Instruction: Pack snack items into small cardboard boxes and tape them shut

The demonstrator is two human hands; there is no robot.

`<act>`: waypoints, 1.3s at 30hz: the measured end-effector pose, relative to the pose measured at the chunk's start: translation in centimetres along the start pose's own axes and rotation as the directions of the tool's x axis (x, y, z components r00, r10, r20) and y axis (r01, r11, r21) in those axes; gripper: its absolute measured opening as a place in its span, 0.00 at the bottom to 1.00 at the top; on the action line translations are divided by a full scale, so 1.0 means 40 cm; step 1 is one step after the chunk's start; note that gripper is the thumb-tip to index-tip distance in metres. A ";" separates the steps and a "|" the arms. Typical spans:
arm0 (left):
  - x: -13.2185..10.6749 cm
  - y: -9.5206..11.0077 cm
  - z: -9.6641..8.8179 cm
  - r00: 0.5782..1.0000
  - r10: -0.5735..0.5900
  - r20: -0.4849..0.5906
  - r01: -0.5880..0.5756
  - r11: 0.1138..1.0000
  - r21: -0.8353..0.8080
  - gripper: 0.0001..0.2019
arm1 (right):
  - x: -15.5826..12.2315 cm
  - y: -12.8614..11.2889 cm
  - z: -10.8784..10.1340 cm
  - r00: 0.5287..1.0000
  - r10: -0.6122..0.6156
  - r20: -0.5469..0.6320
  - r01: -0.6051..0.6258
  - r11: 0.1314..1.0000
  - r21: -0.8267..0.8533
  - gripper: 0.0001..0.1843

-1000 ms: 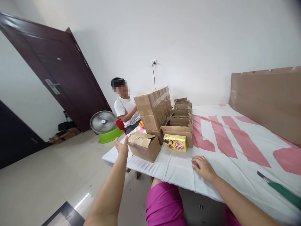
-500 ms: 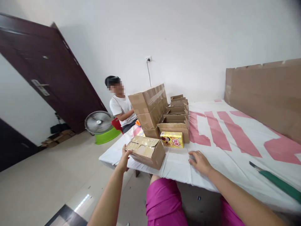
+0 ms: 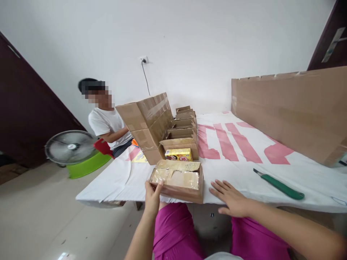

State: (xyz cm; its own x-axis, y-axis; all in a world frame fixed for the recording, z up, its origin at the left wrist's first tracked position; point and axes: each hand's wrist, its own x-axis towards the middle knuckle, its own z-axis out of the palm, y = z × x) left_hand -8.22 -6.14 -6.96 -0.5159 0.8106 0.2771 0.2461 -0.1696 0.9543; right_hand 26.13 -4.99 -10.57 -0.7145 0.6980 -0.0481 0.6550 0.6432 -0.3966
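A small taped cardboard box (image 3: pixel 179 184) lies at the front edge of the table, its top flaps worn and shiny with tape. My left hand (image 3: pixel 154 193) grips its left end, thumb on top; the other fingers are partly hidden. To the right of the box, my right hand (image 3: pixel 229 198) lies on the cloth with its fingers spread, holding nothing. Just behind the box stands a yellow printed carton (image 3: pixel 179 154). On the cloth farther right lies a green-handled utility knife (image 3: pixel 282 186) with its blade out, apart from my right hand.
Stacked taped cartons (image 3: pixel 145 126) and a row of open cardboard boxes (image 3: pixel 183 133) run back along the table (image 3: pixel 217 168). A tall cardboard panel (image 3: pixel 287 108) borders the right side. A person in a white shirt (image 3: pixel 104 122) sits at left, near a fan (image 3: pixel 72 146).
The view has swung to the right. The taped box has turned so its long side faces me, still in my left hand. My right hand's fingers have straightened out on the cloth.
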 end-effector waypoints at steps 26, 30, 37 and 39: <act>-0.123 0.039 0.222 0.657 0.629 0.416 -0.676 0.736 -0.044 0.23 | -0.347 0.331 -0.015 0.530 0.441 -0.724 -0.681 0.730 -0.054 0.23; -0.147 0.025 0.262 0.677 0.639 0.365 -0.659 0.747 -0.086 0.25 | -0.309 0.283 -0.127 0.473 0.372 -0.799 -0.552 0.831 0.060 0.22; -0.151 0.021 0.274 0.678 0.641 0.360 -0.656 0.748 -0.098 0.24 | -0.170 0.010 -0.365 0.656 0.054 -0.752 -0.207 0.972 -0.111 0.20; -0.151 0.021 0.273 0.677 0.638 0.367 -0.655 0.750 -0.096 0.25 | -0.118 -0.056 -0.388 0.785 -0.109 -0.610 -0.056 0.968 -0.246 0.19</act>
State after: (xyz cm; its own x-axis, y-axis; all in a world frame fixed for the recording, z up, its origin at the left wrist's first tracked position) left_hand 4.04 -5.05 -9.06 0.1093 0.6464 0.7552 0.4433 -0.7117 0.5450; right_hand 31.83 -4.84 4.78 -0.4827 0.6697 0.5644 0.7346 0.6604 -0.1554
